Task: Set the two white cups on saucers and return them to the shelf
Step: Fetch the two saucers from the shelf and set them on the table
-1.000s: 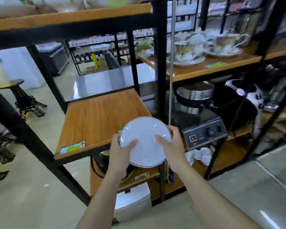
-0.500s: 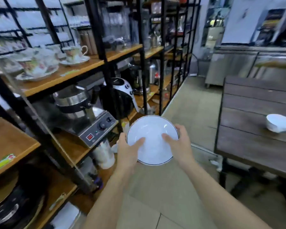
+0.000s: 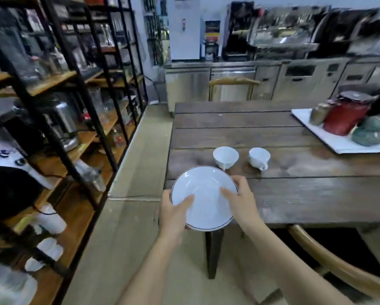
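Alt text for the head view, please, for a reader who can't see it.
Both hands, left and right, hold a white saucer by its edges at the near corner of a wooden table. Two white cups stand on the table just beyond; black shelving lines the left.

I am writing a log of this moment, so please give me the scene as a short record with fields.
held item: round white saucer with thin dark rim, possibly more than one stacked
left hand: grips saucer's left edge
right hand: grips saucer's right edge
cups: two small white cups, upright, apart, not yet on saucers
surface: dark wooden plank table
tray: white tray with jars, far right
shelves: black metal rack, left
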